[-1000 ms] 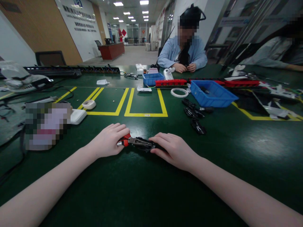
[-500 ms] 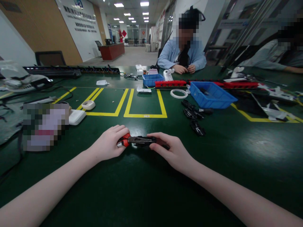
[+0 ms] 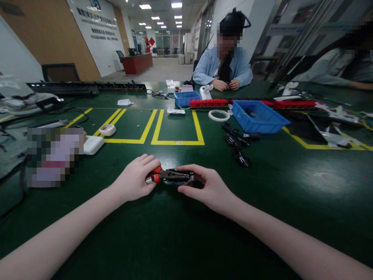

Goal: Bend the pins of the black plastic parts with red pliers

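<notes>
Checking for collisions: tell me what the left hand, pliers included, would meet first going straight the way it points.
With its red-handled pliers, the left hand would likely meet the black part in the right hand first; depth at their overlap is unclear.

Open-plan office, part used as assembly workspace. Evidence: long green-topped table (image 3: 140, 229) marked off with yellow tape (image 3: 177, 142); blue parts bins (image 3: 258, 117), black parts (image 3: 241, 157), red strips (image 3: 209, 103) on it. Behind: red-brown reception desk (image 3: 136, 63), lettered wall (image 3: 99, 27) with logo, ceiling light panels (image 3: 176, 5), office chairs, glass partitions at far end.
</notes>
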The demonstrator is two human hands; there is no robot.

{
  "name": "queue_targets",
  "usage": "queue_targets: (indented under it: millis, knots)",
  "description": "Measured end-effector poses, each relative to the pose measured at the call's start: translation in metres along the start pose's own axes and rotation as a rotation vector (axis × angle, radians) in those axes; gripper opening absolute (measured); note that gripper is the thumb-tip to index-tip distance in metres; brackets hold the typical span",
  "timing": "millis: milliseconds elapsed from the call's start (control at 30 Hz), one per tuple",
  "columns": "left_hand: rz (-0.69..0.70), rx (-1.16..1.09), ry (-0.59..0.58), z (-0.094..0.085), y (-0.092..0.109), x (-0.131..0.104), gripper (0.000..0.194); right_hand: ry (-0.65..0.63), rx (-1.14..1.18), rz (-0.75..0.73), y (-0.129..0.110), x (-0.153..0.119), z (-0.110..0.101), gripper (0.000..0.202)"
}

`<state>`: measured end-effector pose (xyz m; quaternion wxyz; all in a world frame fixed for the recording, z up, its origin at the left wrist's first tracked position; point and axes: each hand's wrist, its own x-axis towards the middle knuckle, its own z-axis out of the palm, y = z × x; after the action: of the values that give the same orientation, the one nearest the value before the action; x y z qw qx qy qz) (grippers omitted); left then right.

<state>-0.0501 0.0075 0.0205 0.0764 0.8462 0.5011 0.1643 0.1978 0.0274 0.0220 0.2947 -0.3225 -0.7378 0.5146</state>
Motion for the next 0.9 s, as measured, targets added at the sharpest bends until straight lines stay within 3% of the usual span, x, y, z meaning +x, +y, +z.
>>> queue_targets:
  millis: [900]
  knots:
    - [0.013, 0.083, 0.045, -0.0018, 0.0019, -0.001, 0.014, 0.025, -0.117, -0.063, -0.0017, -0.0007, 0.0009, 0.043]
